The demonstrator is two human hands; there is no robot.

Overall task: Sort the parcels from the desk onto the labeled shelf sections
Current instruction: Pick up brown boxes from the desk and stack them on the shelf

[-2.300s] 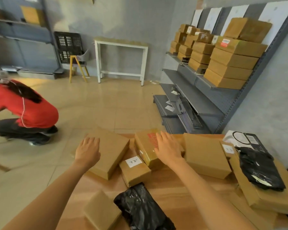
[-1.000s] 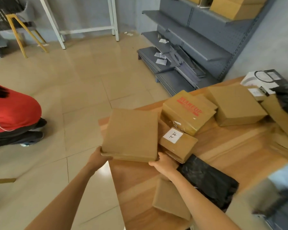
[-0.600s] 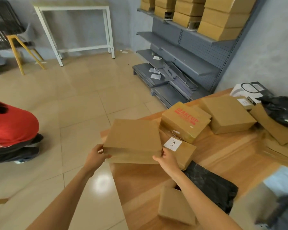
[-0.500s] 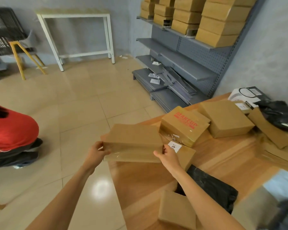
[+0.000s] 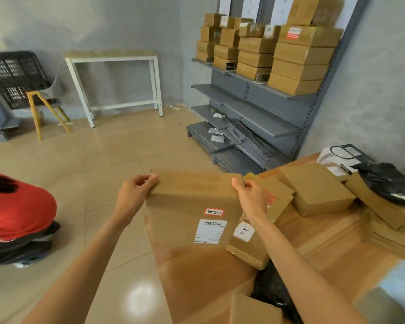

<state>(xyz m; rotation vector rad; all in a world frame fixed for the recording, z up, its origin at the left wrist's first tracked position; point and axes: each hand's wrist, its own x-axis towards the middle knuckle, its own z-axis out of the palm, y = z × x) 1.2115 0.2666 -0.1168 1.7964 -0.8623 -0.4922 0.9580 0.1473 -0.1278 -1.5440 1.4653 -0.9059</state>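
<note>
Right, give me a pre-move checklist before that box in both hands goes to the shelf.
1. Grip: left hand and right hand hold the top corners of the flat box: ok.
2. Labels face the camera: barcode label and red-bordered sticker show: ok.
3. Sticker text readable: cannot tell, too blurred.
4. Shelf section labels: cannot tell.
5. Free shelf space: middle shelf bare: ok.
6. Path: crouching person is off to the left, floor ahead open: ok.

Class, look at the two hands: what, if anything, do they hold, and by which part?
Both hold one flat cardboard parcel, tilted up: left hand grips its upper left corner, right hand its upper right corner.
</note>
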